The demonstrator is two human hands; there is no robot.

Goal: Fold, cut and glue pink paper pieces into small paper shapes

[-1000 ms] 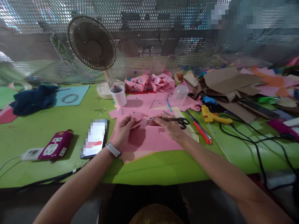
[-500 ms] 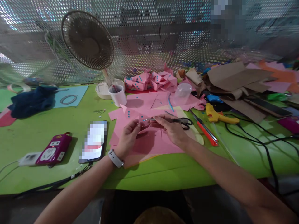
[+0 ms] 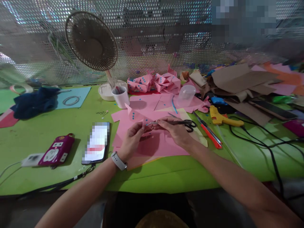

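My left hand (image 3: pixel 131 139), with a watch on its wrist, pinches a small pink paper piece (image 3: pixel 145 121) just above a large pink sheet (image 3: pixel 154 145). My right hand (image 3: pixel 175 131) grips a thin metal tool (image 3: pixel 153 123) whose tip meets that piece. Black scissor handles (image 3: pixel 190 124) show just beyond my right hand; I cannot tell whether they belong to the same tool. A folded pink piece with blue dots (image 3: pixel 132 114) stands behind my left hand.
On the green table (image 3: pixel 47 126): a phone (image 3: pixel 97 142), a magenta power strip (image 3: pixel 55 153), a white cup (image 3: pixel 121 96), a fan (image 3: pixel 91 41), a clear cup (image 3: pixel 186 94), an orange cutter (image 3: pixel 210 134), a yellow glue gun (image 3: pixel 222 118) with black cables, folded pink shapes (image 3: pixel 154 82), brown card (image 3: pixel 237 80).
My left hand has lifted the small pink piece off the sheet and brought it to the tool's tip. My right hand stayed almost in place.
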